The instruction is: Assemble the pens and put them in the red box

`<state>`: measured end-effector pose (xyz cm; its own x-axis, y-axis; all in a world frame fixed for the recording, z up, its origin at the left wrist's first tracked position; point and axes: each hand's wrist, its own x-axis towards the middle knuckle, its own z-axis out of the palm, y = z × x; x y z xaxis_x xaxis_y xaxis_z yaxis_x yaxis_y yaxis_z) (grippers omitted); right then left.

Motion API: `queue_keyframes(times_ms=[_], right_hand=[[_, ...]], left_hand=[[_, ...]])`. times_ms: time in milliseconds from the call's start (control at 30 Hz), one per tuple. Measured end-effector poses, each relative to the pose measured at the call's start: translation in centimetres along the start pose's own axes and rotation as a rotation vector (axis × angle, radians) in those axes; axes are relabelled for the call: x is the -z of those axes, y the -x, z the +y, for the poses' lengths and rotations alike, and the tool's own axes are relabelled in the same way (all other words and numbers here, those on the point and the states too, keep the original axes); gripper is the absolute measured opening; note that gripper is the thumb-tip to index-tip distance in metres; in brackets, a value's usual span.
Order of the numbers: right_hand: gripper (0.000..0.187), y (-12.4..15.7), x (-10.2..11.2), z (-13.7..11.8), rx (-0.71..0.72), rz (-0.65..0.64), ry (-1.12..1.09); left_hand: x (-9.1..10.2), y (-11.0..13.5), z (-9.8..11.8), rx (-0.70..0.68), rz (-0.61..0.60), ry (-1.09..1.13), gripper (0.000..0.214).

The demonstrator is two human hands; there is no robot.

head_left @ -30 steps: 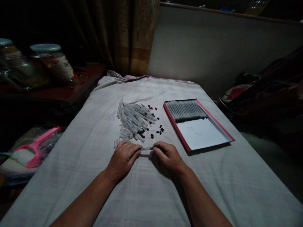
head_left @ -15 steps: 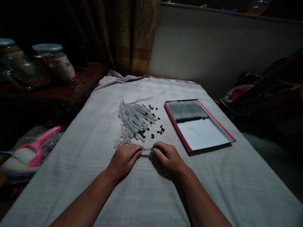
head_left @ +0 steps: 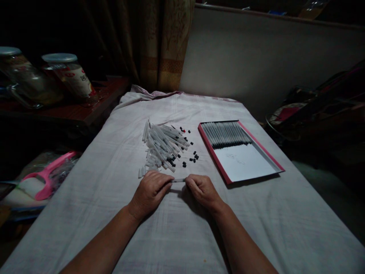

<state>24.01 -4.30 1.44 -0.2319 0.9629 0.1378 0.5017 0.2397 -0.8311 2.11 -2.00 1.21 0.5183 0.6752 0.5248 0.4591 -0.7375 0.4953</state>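
Between my two hands runs a pen (head_left: 179, 180) with a clear barrel, held level just above the cloth. My left hand (head_left: 151, 190) pinches its left end, and my right hand (head_left: 202, 190) closes around its right end; both ends are hidden by fingers. Just beyond my hands lies a heap of clear pen barrels (head_left: 164, 140). Small black plugs (head_left: 196, 156) are scattered along the heap's right side, with one red plug (head_left: 184, 131) among them. Short clear caps (head_left: 151, 163) sit at the heap's near left edge.
To the right, a shallow red-edged box (head_left: 245, 167) holds a row of pens (head_left: 226, 134) across its far half. A pale cloth (head_left: 159, 236) covers the table. Left of it stand a lidded jar (head_left: 71, 78) and, lower down, a pink-handled item (head_left: 47, 177).
Both hands stay almost in place on the pen. My right hand's fingers have curled slightly tighter around its right end. The view has shifted very slightly.
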Motion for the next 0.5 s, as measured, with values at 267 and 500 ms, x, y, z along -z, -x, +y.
queue_keyframes(times_ms=[267, 500], right_hand=[[0.022, -0.04, 0.25, -0.55, 0.041, 0.042, 0.038], [0.031, -0.06, -0.09, 0.01, -0.012, 0.05, -0.029]], left_hand=[[0.15, -0.09, 0.09, 0.012, -0.022, -0.011, 0.014], [0.17, -0.07, 0.05, 0.016, -0.017, -0.028, 0.014]])
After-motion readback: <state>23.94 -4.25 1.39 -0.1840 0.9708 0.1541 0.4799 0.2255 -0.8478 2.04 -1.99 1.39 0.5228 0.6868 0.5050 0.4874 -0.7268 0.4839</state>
